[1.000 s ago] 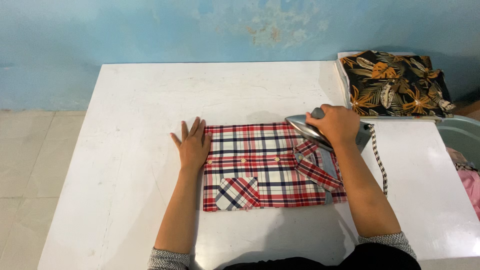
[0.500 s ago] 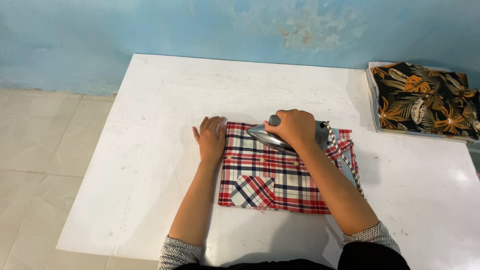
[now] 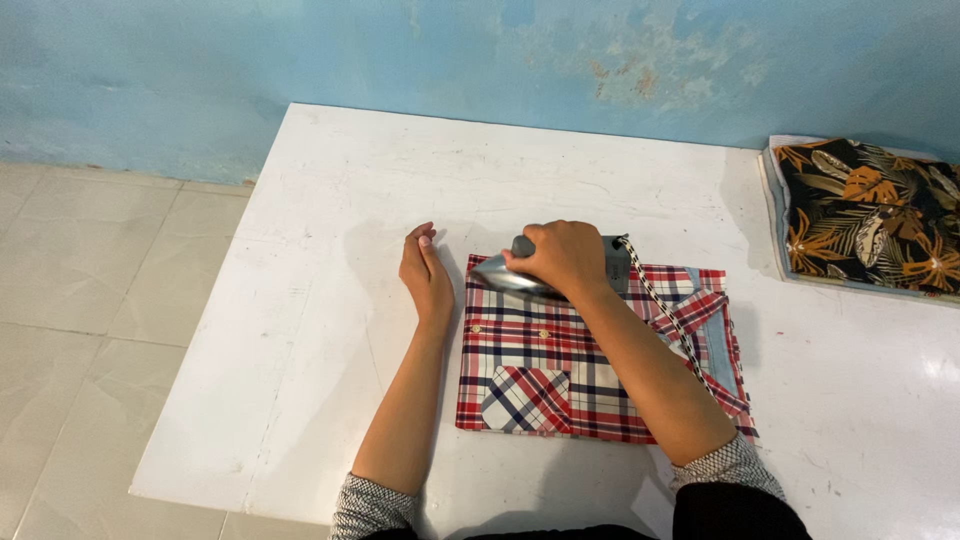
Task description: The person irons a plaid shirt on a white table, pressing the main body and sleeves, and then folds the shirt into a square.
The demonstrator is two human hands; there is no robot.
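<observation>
We see a blue wall (image 3: 300,60) with worn, patchy paint at the back, and a pale tiled floor (image 3: 90,300) to the left. In front of the wall stands a broad white bench (image 3: 340,330) that fills most of the view.

On the bench, near its front edge, lies a folded shirt (image 3: 560,380) in red, white and dark blue checks, flat, with a chest pocket (image 3: 525,398) facing up and its collar end turned toward the right. At the far right of the bench, well apart from the shirt, sits a folded cloth (image 3: 865,215) in black with orange and cream leaves, resting on something pale beneath it.

An iron (image 3: 555,270) stands on the top left part of the shirt, its metal nose pointing left. A braided black and white cord (image 3: 665,305) runs from the iron's back end across the shirt toward the right forearm.

Our right hand (image 3: 565,255) is on top of the iron, fingers clamped around its handle. Our left hand (image 3: 425,275) rests on the bare bench just beside the shirt's left edge, on its side, fingers held together and stretched out, gripping nothing. Both forearms are bare, with speckled grey sleeves pushed up near the elbows.
</observation>
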